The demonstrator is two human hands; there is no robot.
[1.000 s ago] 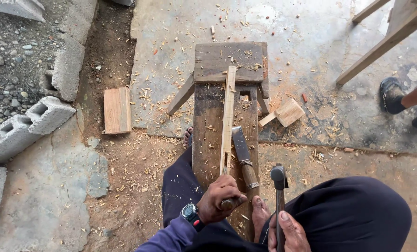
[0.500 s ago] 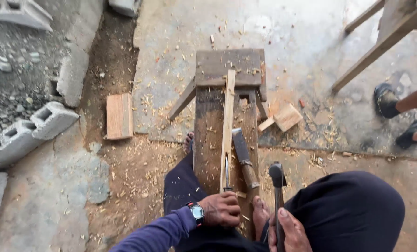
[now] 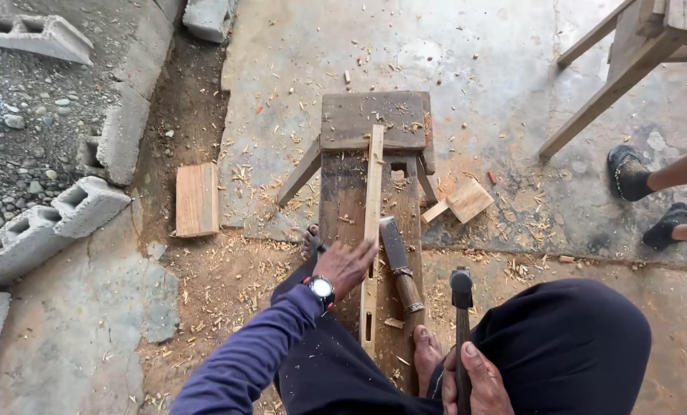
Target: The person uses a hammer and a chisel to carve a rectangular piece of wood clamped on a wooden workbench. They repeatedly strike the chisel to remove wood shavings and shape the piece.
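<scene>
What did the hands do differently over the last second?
The left hand let go of the near end of the wooden strip and slid forward along it, now resting flat at its middle. The right hand kept holding the hammer. The chisel and the workbench stayed put.

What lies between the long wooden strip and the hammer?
In the head view, a chisel lies on the bench between the wooden strip and the hammer.

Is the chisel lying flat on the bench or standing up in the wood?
Lying flat. The chisel rests lengthwise on the bench beside the wood strip. Neither hand holds it; the right hand grips the hammer.
</scene>
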